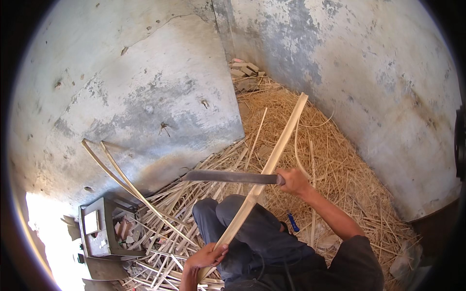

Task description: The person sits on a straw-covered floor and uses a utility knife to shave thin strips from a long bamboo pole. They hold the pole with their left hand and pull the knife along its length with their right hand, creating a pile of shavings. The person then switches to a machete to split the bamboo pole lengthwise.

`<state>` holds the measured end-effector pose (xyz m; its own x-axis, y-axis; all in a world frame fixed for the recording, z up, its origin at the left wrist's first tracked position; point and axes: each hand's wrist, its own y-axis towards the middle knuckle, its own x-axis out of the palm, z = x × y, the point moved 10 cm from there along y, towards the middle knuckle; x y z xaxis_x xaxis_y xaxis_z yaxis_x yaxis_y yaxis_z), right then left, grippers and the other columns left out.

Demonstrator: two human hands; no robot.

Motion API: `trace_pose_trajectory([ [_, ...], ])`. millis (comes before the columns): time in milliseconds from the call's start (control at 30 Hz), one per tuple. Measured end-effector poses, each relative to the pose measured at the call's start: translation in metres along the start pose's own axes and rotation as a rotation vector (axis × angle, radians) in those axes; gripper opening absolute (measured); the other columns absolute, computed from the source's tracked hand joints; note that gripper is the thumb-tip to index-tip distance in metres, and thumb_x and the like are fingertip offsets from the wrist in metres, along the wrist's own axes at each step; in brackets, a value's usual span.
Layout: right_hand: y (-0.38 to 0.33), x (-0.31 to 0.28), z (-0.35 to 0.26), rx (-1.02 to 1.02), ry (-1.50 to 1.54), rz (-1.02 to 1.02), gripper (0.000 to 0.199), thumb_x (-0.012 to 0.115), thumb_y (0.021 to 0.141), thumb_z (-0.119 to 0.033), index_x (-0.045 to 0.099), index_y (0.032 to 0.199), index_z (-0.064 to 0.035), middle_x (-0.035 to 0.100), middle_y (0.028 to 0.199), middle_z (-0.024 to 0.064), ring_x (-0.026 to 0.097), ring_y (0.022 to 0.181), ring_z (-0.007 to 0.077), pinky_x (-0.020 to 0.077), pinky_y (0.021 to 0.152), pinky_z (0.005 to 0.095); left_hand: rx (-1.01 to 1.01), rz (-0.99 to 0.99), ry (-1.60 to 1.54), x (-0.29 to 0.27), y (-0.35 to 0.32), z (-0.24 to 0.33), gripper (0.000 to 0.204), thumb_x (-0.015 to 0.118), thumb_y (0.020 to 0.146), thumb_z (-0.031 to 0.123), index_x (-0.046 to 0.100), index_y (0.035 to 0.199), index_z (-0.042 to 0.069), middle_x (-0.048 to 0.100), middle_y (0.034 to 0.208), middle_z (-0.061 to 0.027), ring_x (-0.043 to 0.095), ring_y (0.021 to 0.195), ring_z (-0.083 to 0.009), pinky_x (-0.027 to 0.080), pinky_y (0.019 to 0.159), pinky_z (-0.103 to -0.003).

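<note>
A long pale split-bamboo strip (283, 139) slants from my lap up toward the far right. Its lower part is gripped by my left hand (206, 257), with the fingers closed around it near my thigh. My right hand (292, 182) is closed on the handle of a long dark machete (228, 176). The blade lies across the strip and points left, at about the strip's middle. Whether its edge is sunk into the bamboo I cannot tell. A thin curled sliver (297, 150) runs beside the strip, near my right hand.
Tangled shavings (340, 165) cover the floor on the right. Split sticks (165, 242) lie heaped on the left, near a grey box-like stand (99, 233). Two bent strips (121, 177) lean on the left wall (160, 87). Bricks (244, 69) sit in the far corner; a blue-handled tool (293, 222) lies right of my legs.
</note>
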<state>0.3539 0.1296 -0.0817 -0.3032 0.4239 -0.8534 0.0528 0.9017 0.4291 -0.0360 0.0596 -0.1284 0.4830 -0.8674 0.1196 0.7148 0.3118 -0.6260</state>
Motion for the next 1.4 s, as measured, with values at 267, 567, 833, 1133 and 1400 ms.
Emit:
trace_pose_trajectory([
  [267,-0.014,-0.019,0.213,0.579,-0.257,-0.104,0.024,0.071,0.084,-0.021,0.080,0.104,-0.0117,0.070,0.073,0.0119,0.064,0.061,0.0246,0.0516,0.058,0.0433,-0.214,-0.070,-0.078,-0.008,-0.066,-0.084,0.049,0.046,0.115,0.045,0.056,0.083,0.008,0.050,0.061,0.0041,0.046,0.048,-0.0067,0.036,0.046,-0.024],
  [567,-0.035,0.021,0.185,0.812,0.648,0.048,0.017,0.068,0.089,-0.012,0.058,0.077,-0.0077,0.048,0.061,-0.0009,0.042,0.051,0.0117,0.0344,0.049,0.0339,-0.199,-0.042,-0.021,-0.024,-0.064,-0.072,0.051,0.047,0.115,0.044,0.054,0.079,0.008,0.047,0.059,0.0040,0.045,0.050,-0.0072,0.037,0.049,-0.025],
  [833,-0.030,0.035,0.042,0.135,0.078,-0.064,0.005,0.069,0.086,-0.016,0.074,0.086,-0.0141,0.064,0.060,0.0037,0.058,0.047,0.0168,0.0513,0.048,0.0342,-0.095,-0.033,0.053,-0.028,-0.032,-0.035,0.052,0.048,0.114,0.046,0.053,0.078,0.008,0.048,0.061,0.0028,0.046,0.048,-0.0079,0.038,0.047,-0.026],
  [1133,-0.145,0.006,0.363,1.206,0.063,0.168,0.034,0.058,0.104,-0.028,0.062,0.083,-0.0014,0.058,0.069,0.0123,0.050,0.058,0.0278,0.0412,0.060,0.0483,-0.150,0.287,0.627,-0.080,-0.188,-0.122,0.035,0.060,0.103,0.042,0.066,0.098,0.008,0.060,0.075,-0.0134,0.057,0.068,-0.0326,0.044,0.059,-0.047],
  [1400,-0.312,0.117,0.316,1.408,0.177,-0.025,0.048,0.053,0.108,-0.037,0.068,0.092,0.0064,0.068,0.085,0.0205,0.061,0.074,0.0331,0.0461,0.072,0.0516,-0.199,0.258,0.006,-0.063,-0.146,-0.088,0.046,0.049,0.114,0.046,0.057,0.089,0.008,0.049,0.062,0.0028,0.046,0.052,-0.0090,0.038,0.048,-0.027],
])
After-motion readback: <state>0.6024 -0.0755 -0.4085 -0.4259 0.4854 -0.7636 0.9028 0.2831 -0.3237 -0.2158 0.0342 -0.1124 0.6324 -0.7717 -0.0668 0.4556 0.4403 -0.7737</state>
